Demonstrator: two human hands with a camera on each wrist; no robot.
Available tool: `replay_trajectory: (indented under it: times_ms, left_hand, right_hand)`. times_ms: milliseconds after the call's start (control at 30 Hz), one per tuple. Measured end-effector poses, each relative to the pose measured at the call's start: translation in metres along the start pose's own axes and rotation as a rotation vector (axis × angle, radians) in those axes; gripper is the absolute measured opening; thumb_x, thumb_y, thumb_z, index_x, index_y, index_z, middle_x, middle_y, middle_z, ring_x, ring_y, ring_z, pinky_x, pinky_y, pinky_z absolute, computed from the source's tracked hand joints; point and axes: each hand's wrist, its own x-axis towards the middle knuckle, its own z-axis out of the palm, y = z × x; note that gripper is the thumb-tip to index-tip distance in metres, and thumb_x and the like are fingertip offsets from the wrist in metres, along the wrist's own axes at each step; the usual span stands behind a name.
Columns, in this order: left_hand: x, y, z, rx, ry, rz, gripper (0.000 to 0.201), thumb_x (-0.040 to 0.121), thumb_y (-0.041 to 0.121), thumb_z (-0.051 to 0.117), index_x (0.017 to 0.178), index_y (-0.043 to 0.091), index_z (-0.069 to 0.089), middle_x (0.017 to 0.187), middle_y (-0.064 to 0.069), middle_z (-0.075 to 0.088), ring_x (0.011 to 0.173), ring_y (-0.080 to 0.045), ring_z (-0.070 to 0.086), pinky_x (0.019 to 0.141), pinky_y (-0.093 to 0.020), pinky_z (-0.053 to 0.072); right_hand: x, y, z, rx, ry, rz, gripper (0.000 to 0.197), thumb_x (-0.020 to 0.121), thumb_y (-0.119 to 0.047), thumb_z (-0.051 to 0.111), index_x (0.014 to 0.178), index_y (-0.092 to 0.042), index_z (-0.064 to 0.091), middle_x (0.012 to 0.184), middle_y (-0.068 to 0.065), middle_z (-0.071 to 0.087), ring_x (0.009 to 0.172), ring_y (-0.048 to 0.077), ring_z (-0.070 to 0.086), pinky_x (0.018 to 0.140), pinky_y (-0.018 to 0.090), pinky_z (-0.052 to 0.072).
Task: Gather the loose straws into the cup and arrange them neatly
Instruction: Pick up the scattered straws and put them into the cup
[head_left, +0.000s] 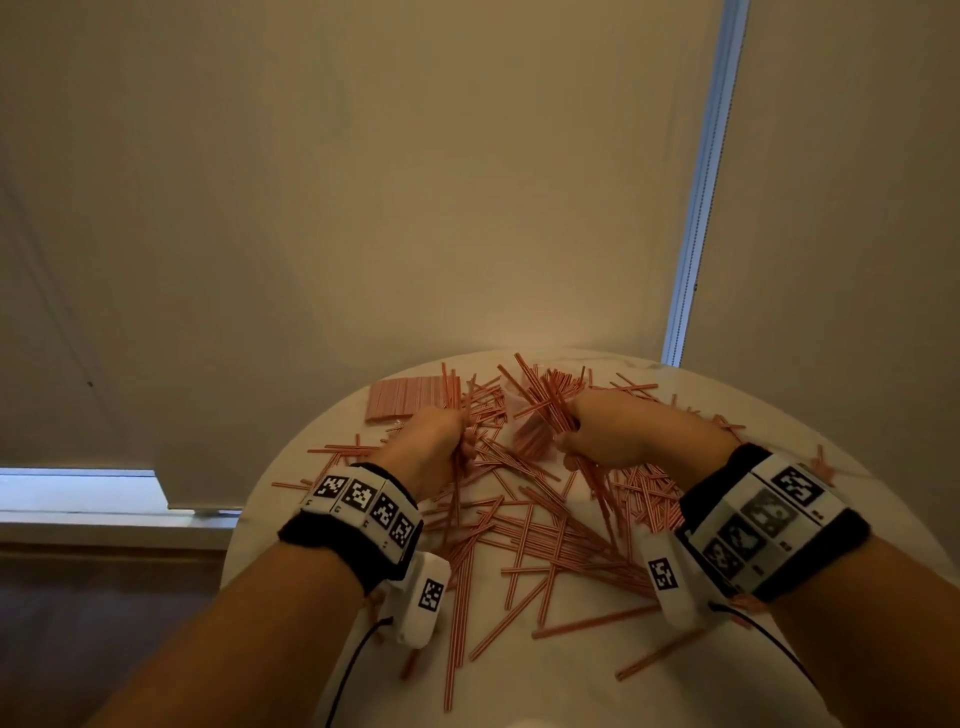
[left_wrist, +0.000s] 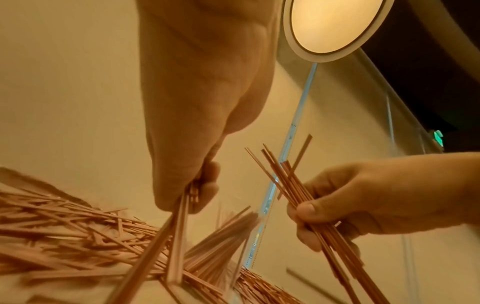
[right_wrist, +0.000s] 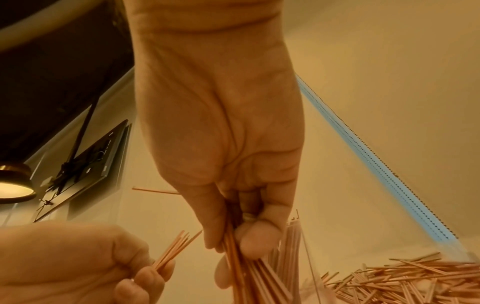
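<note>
Red-and-white striped loose straws (head_left: 540, 525) lie scattered over a round white table (head_left: 519, 691). My left hand (head_left: 436, 441) grips a small bunch of straws (left_wrist: 179, 230) near their upper ends, the lower ends hanging toward the pile. My right hand (head_left: 608, 431) grips a thicker bundle of straws (head_left: 550, 400) held slanted above the table; the same bundle (right_wrist: 244, 273) shows under the curled fingers in the right wrist view. No cup is visible in any view.
A flat packet of aligned straws (head_left: 410, 399) lies at the table's far left. A clear plastic bag with more straws (left_wrist: 233, 236) sits between the hands. A wall (head_left: 415, 182) rises just behind the table. A window gap (head_left: 701, 182) runs at the right.
</note>
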Motion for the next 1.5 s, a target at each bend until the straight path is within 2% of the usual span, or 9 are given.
replay_trajectory:
  times_ms: [133,233,367,567,667,833,1000,1167,1500]
  left_hand:
    - [-0.007,0.000,0.012,0.023,-0.117,0.011,0.053,0.099,0.064,0.041,0.095,0.013,0.053,0.059,0.007,0.037,0.050,-0.009,0.034,0.050,-0.024,0.033]
    - [-0.012,0.003,0.021,0.136,-0.263,0.019,0.100,0.066,0.097,0.045,0.127,0.019,0.054,0.060,0.009,0.036,0.053,-0.008,0.033,0.054,-0.025,0.034]
    - [-0.017,0.001,0.029,0.187,-0.403,0.144,0.069,0.082,0.074,0.063,0.113,0.013,0.067,0.067,0.005,0.059,0.057,-0.009,0.046,0.057,-0.024,0.037]
    - [-0.010,-0.002,0.037,0.222,-0.105,0.313,0.043,0.107,0.045,0.041,0.115,0.009,0.062,0.104,-0.012,0.074,0.083,-0.024,0.070,0.071,-0.033,0.052]
    - [-0.002,0.003,0.031,0.095,0.009,0.309,0.040,0.109,0.040,0.038,0.103,0.007,0.060,0.078,-0.001,0.070,0.059,-0.009,0.063,0.058,-0.028,0.049]
    - [0.011,0.007,0.028,-0.143,0.092,0.281,0.042,0.108,0.044,0.038,0.105,0.006,0.055,0.088,-0.010,0.059,0.083,-0.027,0.054,0.078,-0.043,0.047]
    - [0.021,0.014,0.033,-0.381,0.060,0.285,0.033,0.109,0.039,0.038,0.097,0.010,0.049,0.066,0.000,0.051,0.058,-0.016,0.060,0.052,-0.030,0.053]
    - [0.038,0.018,0.041,-0.573,0.020,0.316,0.026,0.109,0.038,0.040,0.096,0.015,0.044,0.061,0.004,0.040,0.045,-0.007,0.035,0.041,-0.023,0.037]
    - [0.071,0.032,0.035,-0.776,0.053,0.422,0.027,0.106,0.040,0.046,0.092,0.018,0.050,0.060,0.006,0.040,0.044,-0.005,0.034,0.043,-0.021,0.042]
  right_hand:
    - [0.000,-0.007,0.002,-0.033,0.050,-0.030,0.022,0.104,-0.025,0.049,0.083,-0.021,0.057,0.078,-0.007,0.059,0.066,0.004,0.055,0.054,0.018,0.039]
    - [0.001,-0.012,0.005,-0.033,0.068,-0.057,0.015,0.103,-0.022,0.051,0.092,-0.019,0.059,0.084,-0.003,0.063,0.070,0.007,0.057,0.057,0.020,0.043]
    - [0.003,-0.021,0.009,-0.010,0.049,-0.099,0.020,0.103,-0.021,0.049,0.109,-0.012,0.065,0.096,0.004,0.069,0.084,0.018,0.067,0.081,0.033,0.057]
    - [0.012,-0.025,0.011,0.134,0.136,-0.130,0.019,0.091,-0.030,0.070,0.101,-0.014,0.071,0.085,0.000,0.072,0.078,0.016,0.070,0.079,0.033,0.059]
    - [0.017,-0.021,0.015,0.134,0.090,-0.094,0.024,0.085,-0.033,0.076,0.101,-0.016,0.072,0.089,0.000,0.074,0.082,0.015,0.071,0.085,0.038,0.059]
    - [0.027,-0.016,0.024,0.200,0.088,-0.121,0.019,0.087,-0.029,0.074,0.100,-0.017,0.071,0.086,-0.003,0.074,0.078,0.012,0.072,0.080,0.036,0.061]
    - [0.039,-0.015,0.024,0.203,0.134,-0.173,0.017,0.086,-0.032,0.076,0.091,-0.016,0.070,0.082,-0.001,0.071,0.077,0.017,0.069,0.075,0.034,0.058]
    - [0.054,-0.008,0.028,0.212,0.069,-0.188,0.031,0.092,-0.046,0.064,0.104,-0.018,0.066,0.079,-0.005,0.068,0.070,0.010,0.066,0.076,0.034,0.057]
    - [0.074,0.010,0.023,0.403,-0.082,-0.232,0.013,0.096,-0.019,0.065,0.097,-0.007,0.071,0.081,-0.002,0.077,0.067,0.012,0.073,0.061,0.023,0.057]
